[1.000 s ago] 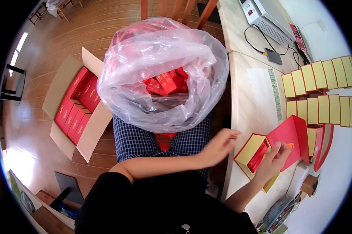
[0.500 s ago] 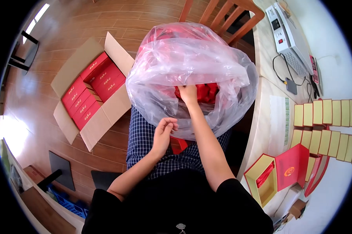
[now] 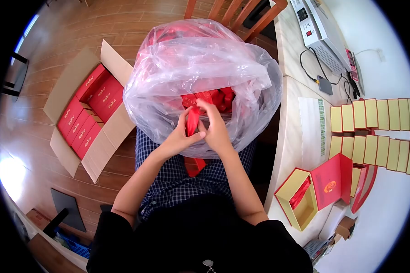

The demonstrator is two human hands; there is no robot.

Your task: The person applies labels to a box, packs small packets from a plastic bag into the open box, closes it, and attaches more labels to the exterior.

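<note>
Both my hands are at the mouth of a large clear plastic bag (image 3: 200,59) on my lap. A shiny red satin strip (image 3: 192,122) is between them. My left hand (image 3: 179,138) is closed on it from the left, thumb pointing right. My right hand (image 3: 215,130) pinches it from the right, its fingertips near the upper end. Behind the fingers, more folded red satin pieces (image 3: 223,98) lie inside the bag. Another red piece (image 3: 194,167) shows on my lap below the bag.
A cardboard carton (image 3: 109,143) of red boxes stands on the floor to the left. On the right-hand table are an open gift box (image 3: 298,198) with red satin inside, rows of boxes (image 3: 371,152), a white machine (image 3: 321,34) and cables. A wooden chair (image 3: 259,20) stands behind the bag.
My right hand has come back out of the bag's depth with a red satin strip. My left hand has moved up and joined it. The whole view has shifted slightly.
</note>
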